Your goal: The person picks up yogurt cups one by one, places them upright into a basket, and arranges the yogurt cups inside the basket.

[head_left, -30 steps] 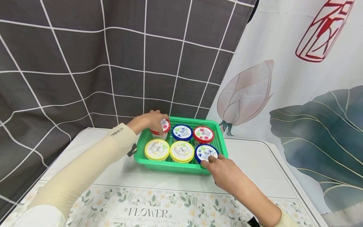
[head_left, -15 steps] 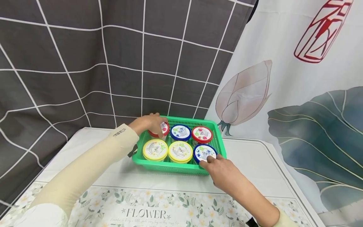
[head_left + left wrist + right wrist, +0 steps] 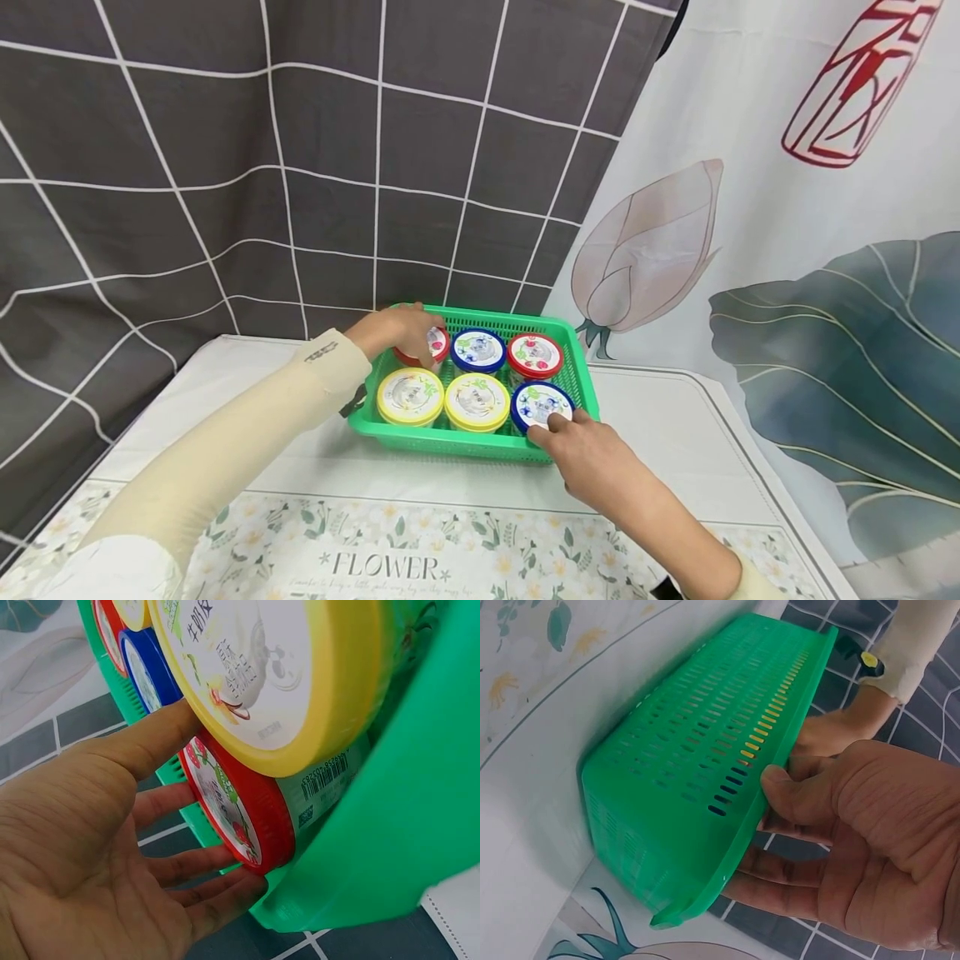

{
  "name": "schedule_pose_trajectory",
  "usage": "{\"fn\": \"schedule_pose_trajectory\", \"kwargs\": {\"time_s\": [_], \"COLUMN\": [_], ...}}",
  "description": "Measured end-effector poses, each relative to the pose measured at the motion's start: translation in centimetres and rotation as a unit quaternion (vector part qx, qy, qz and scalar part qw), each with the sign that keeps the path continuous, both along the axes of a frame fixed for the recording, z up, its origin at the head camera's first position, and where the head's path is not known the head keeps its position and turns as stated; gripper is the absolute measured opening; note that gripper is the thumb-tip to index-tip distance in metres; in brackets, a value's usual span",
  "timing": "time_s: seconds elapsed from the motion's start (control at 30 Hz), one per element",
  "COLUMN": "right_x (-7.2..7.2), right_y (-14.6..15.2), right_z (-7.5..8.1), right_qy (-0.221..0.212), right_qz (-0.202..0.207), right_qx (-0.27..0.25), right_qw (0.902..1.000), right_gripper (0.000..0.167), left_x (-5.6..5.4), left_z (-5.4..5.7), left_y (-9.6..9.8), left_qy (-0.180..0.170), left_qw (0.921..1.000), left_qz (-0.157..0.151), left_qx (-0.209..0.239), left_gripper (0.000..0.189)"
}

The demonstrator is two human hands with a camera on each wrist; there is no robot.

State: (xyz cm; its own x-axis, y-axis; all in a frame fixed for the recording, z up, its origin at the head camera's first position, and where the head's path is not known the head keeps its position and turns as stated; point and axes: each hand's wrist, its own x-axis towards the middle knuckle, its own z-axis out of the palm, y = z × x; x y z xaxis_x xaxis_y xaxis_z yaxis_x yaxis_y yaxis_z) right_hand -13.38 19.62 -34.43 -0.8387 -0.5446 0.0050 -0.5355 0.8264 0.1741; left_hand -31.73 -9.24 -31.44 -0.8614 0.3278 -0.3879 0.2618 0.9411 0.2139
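In the head view, my left hand [image 3: 408, 329] reaches into the back left corner of a green plastic basket [image 3: 480, 454] and grips a red-lidded tub [image 3: 435, 340]. The left wrist view has its fingertips on the red lid [image 3: 262, 825], with the thumb by a yellow-lidded tub [image 3: 330, 690]. At the front right corner my right hand [image 3: 600, 454] holds a blue-lidded tub [image 3: 538, 402] at its lid, by the basket rim. In the right wrist view, the thumb touches the rim [image 3: 754, 829] and the fingers pass behind it, partly hidden.
Between the hands stand two yellow-lidded tubs, one left [image 3: 410, 396] and one right [image 3: 477, 402], a blue-lidded tub [image 3: 478, 350] and another red-lidded tub [image 3: 536, 355]. A dark checked curtain [image 3: 315, 167] hangs behind the white table [image 3: 300, 467], with a floral printed cloth [image 3: 262, 533] in front.
The red-lidded tub under my left hand sits slightly lower in the basket's back left corner than one second ago. My right hand keeps its place at the front right.
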Motion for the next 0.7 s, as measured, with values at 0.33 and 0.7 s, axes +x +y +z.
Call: {"fn": "schedule_pose_trajectory", "kwargs": {"time_s": [0.33,0.7], "right_x": [-0.08,-0.17], "right_y": [-0.04,0.05], "right_z": [0.02,0.03], "right_qy": [0.001,0.010], "right_qz": [0.002,0.013], "right_qx": [0.003,0.007], "right_qw": [1.0000,0.9998], "right_gripper": [0.040,0.039], "left_x": [0.06,0.00], "left_z": [-0.32,-0.36], "left_y": [0.08,-0.11], "left_qy": [0.018,0.006], "left_qw": [0.9997,0.9999], "left_qz": [-0.010,-0.007], "left_qx": [-0.012,-0.007], "left_gripper": [0.092,0.096]}}
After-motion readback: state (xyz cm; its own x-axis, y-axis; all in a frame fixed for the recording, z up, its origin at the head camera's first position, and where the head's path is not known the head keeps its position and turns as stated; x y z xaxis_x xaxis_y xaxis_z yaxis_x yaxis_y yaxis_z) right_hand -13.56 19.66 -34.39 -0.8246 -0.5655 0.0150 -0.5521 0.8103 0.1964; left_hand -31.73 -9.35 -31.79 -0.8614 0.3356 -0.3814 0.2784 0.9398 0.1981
